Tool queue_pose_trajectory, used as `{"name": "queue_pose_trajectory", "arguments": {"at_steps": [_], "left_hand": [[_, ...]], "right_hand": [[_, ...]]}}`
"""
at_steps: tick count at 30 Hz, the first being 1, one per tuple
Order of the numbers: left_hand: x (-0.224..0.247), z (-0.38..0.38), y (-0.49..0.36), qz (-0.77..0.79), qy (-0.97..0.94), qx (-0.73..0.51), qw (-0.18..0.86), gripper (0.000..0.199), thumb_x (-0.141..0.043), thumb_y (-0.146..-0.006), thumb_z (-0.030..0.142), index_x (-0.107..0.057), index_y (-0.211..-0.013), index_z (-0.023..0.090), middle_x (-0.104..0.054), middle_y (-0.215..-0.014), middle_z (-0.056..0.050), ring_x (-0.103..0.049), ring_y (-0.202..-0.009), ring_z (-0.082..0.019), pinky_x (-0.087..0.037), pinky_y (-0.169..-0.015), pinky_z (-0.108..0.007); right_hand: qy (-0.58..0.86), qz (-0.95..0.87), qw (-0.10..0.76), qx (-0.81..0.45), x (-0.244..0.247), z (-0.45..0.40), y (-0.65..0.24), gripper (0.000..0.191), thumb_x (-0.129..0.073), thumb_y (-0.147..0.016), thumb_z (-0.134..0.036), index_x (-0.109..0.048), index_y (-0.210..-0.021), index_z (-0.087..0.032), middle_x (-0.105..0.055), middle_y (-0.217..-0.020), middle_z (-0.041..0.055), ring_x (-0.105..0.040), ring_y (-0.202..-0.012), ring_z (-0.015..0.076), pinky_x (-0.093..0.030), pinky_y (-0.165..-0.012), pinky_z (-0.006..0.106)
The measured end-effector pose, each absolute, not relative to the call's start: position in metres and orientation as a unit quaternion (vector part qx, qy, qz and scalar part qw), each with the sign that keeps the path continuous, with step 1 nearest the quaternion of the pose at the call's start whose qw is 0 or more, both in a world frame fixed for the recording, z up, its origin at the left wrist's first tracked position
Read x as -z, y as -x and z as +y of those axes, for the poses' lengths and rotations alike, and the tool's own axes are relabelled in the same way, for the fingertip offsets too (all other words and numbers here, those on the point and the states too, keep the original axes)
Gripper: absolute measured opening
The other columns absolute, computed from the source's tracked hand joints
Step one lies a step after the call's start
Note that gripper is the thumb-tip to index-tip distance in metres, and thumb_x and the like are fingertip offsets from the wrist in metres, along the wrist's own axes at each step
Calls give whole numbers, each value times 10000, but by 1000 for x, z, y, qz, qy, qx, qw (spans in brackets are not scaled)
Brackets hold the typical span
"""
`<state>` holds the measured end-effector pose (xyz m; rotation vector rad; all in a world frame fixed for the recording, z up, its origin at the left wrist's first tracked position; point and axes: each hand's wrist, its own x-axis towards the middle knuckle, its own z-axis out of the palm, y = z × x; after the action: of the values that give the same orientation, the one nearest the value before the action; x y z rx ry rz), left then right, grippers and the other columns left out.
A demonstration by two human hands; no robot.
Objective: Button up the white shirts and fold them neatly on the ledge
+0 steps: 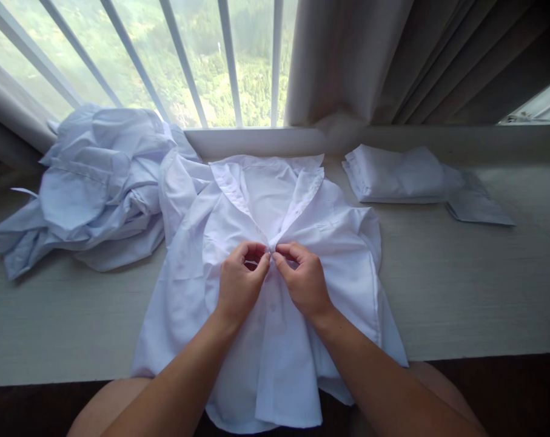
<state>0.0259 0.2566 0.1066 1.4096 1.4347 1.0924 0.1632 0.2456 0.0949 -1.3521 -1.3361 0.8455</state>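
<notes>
A white shirt (347, 255) lies spread out, front side up, its collar toward the window and its hem hanging over the near edge. At the middle of its front, my left hand (245, 273) pinches the placket between thumb and forefinger. Right beside it, my right hand (304, 276) pinches the same spot from the other side, fingertips almost touching. Above the hands the collar falls open in a V; below them the front edges overlap, with a button visible.
A crumpled heap of white clothes (106, 188) lies at the left. Folded white garments (397, 176) rest at the back right on the pale ledge (475, 285). Behind are a barred window (211, 60) and a grey curtain (342, 60). The ledge's near edge runs close to my legs.
</notes>
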Motion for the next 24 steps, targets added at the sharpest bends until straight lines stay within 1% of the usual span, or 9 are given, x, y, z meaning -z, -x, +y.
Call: {"name": "queue_pose_trajectory", "arguments": {"at_steps": [4,8,14,20,24], "left_hand": [[-106,256,-24,570,-561,-442,406,176,-698,-878,356,-730,-897,184,-748,-859,-33,-698,-791,-169,-546,-696,-255],[-105,257,-23,573,-560,-442,404,175,-706,-875,354,-733,-866,181,-750,-822,-27,-696,-755,-167,-550,-690,-258],[-102,257,-24,578,-562,-441,394,177,-708,-867,352,-751,-858,180,-765,-841,-38,-704,-758,-175,-557,-699,-272],[-100,257,-25,577,-573,-438,384,169,-692,-868,328,-785,-876,187,-788,-860,-40,-716,-780,-185,-560,-733,-284],[-100,256,-24,575,-573,-438,386,208,-691,-879,363,-790,-863,181,-789,-843,-39,-713,-773,-189,-548,-720,-281]], "right_hand": [[554,-548,509,-367,-95,245,-164,185,-609,-912,-270,-780,-950,-210,-749,-947,30,-693,-914,195,-551,-847,308],[551,-546,511,-370,-94,244,-164,209,-593,-918,-259,-790,-968,-212,-771,-972,31,-709,-911,194,-562,-826,306],[575,-537,500,-363,-88,244,-163,161,-645,-907,-286,-785,-948,-215,-793,-952,35,-731,-854,203,-581,-797,324],[581,-552,495,-335,-85,245,-163,119,-673,-894,-281,-765,-926,-215,-783,-914,32,-719,-846,199,-571,-774,317],[579,-565,492,-320,-85,244,-162,98,-677,-898,-279,-748,-913,-212,-767,-897,29,-710,-842,194,-556,-746,306]]}}
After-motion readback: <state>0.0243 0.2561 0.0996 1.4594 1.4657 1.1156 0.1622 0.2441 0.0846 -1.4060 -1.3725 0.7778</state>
